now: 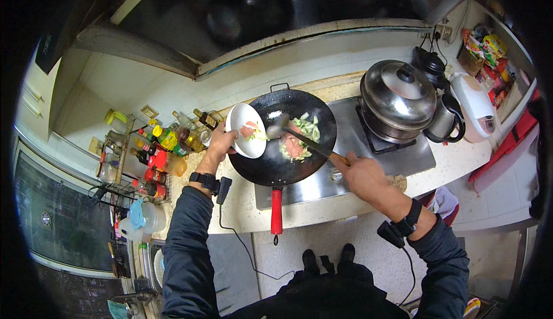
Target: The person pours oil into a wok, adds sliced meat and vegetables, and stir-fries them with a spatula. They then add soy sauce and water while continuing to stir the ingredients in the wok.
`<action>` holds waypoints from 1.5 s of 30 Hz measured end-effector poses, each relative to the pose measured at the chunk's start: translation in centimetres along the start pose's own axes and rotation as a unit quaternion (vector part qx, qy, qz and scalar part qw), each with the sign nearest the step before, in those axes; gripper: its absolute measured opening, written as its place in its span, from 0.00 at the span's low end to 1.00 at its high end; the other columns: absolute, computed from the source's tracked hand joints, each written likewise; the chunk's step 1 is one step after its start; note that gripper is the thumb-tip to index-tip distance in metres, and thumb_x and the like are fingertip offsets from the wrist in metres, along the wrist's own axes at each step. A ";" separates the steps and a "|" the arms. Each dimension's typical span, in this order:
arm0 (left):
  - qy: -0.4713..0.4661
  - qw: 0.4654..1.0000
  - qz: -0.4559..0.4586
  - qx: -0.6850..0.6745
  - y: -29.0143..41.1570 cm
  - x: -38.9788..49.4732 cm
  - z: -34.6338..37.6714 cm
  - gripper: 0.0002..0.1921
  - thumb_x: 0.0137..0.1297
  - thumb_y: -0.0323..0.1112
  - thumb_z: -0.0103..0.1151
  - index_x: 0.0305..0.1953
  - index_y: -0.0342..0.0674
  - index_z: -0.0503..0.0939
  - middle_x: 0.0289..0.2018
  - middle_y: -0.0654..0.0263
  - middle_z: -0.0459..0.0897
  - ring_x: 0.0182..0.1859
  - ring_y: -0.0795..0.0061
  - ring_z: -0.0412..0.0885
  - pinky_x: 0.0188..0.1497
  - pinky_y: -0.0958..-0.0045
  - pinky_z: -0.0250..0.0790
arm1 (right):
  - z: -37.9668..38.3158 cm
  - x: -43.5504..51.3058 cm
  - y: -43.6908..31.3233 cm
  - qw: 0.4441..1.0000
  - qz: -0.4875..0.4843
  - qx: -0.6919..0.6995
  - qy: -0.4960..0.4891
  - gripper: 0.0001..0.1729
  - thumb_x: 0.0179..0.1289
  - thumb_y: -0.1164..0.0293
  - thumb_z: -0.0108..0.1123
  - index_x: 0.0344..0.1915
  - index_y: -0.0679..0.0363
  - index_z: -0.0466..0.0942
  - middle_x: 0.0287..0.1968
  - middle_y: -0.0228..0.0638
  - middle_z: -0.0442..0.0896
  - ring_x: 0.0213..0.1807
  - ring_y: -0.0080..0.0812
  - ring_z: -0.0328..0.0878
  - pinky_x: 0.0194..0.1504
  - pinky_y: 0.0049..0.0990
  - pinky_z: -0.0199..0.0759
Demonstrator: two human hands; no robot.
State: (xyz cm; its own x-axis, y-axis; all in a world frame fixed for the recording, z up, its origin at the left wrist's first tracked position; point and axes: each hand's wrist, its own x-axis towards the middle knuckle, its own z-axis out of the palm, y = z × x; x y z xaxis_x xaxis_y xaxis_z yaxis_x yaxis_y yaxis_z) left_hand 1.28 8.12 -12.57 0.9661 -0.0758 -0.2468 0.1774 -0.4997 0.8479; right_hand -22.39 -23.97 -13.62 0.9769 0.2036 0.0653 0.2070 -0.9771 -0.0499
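My left hand (222, 139) grips the rim of a white bowl (246, 131), tilted over the left side of a black wok (283, 172). Pink pieces, apparently meat, and pale green chopped vegetable are in the bowl. More of the same food (300, 138) lies in the right half of the wok. In my right hand (358, 174) is the wooden handle of a metal ladle (276, 129), its head between the bowl and the food, above the wok. The wok's red handle (276, 213) points towards me, held by neither hand.
A lidded steel pot (399, 100) stands on the right burner, beside a metal kettle (443, 122) and a white appliance (471, 107). Sauce bottles (168, 137) and jars crowd the left. A range hood (302, 38) overhangs the back. A folded cloth (396, 182) lies near my right wrist.
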 end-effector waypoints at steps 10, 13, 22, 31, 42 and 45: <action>0.009 1.000 0.021 -0.012 1.9 -1.3 -0.4 0.32 0.52 0.31 0.55 0.62 0.36 0.66 0.48 0.54 0.79 0.45 0.58 0.80 0.35 0.57 0.79 | -0.8 -0.2 -0.1 0.999 -0.028 0.044 0.013 0.28 0.60 0.74 0.51 0.62 0.55 0.69 0.35 0.44 0.77 0.28 0.47 0.80 0.28 0.40 0.75; 0.019 0.999 0.036 0.022 2.2 -1.5 -0.8 0.31 0.52 0.31 0.56 0.61 0.36 0.68 0.47 0.54 0.80 0.43 0.59 0.81 0.34 0.60 0.79 | -0.8 -0.3 0.0 0.997 -0.007 0.077 0.030 0.29 0.58 0.75 0.52 0.62 0.53 0.70 0.36 0.45 0.79 0.29 0.47 0.80 0.30 0.41 0.75; 0.054 0.991 0.045 -0.116 0.3 -2.4 -3.2 0.27 0.58 0.30 0.49 0.61 0.34 0.67 0.45 0.58 0.80 0.41 0.66 0.82 0.29 0.67 0.81 | -6.5 -1.9 0.5 0.997 -0.039 0.073 -0.006 0.28 0.55 0.75 0.55 0.59 0.53 0.75 0.32 0.47 0.80 0.30 0.48 0.81 0.31 0.42 0.75; 0.102 0.888 0.067 -0.443 -14.1 -11.2 -10.5 0.33 0.55 0.33 0.48 0.64 0.32 0.59 0.54 0.50 0.73 0.52 0.59 0.80 0.37 0.63 0.85 | 1.9 2.9 -0.2 0.997 0.017 -0.027 -0.069 0.30 0.54 0.76 0.54 0.61 0.56 0.73 0.29 0.47 0.82 0.32 0.48 0.82 0.33 0.43 0.76; 0.126 0.842 -0.108 -0.513 -32.5 -17.6 -9.2 0.32 0.54 0.30 0.48 0.63 0.27 0.59 0.59 0.46 0.70 0.57 0.48 0.76 0.54 0.51 0.79 | -8.2 0.7 -0.5 0.994 -0.046 0.075 -0.064 0.23 0.52 0.75 0.59 0.51 0.56 0.80 0.29 0.51 0.81 0.32 0.53 0.80 0.35 0.44 0.76; 0.142 0.811 -0.109 -0.557 -34.2 -17.1 -8.0 0.32 0.54 0.30 0.50 0.63 0.32 0.61 0.52 0.49 0.74 0.50 0.53 0.80 0.43 0.59 0.84 | -12.6 0.3 -3.0 0.991 -0.071 0.047 -0.101 0.21 0.52 0.76 0.57 0.48 0.54 0.82 0.28 0.51 0.81 0.33 0.52 0.80 0.36 0.43 0.76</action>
State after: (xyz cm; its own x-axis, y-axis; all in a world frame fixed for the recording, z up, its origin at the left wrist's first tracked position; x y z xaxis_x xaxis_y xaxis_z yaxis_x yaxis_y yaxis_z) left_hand -19.81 33.36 -33.59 0.8655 0.1900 -0.4635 0.2560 0.6276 0.7352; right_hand -23.38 -21.76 -0.88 0.9263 0.3565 -0.1219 0.3382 -0.9294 -0.1481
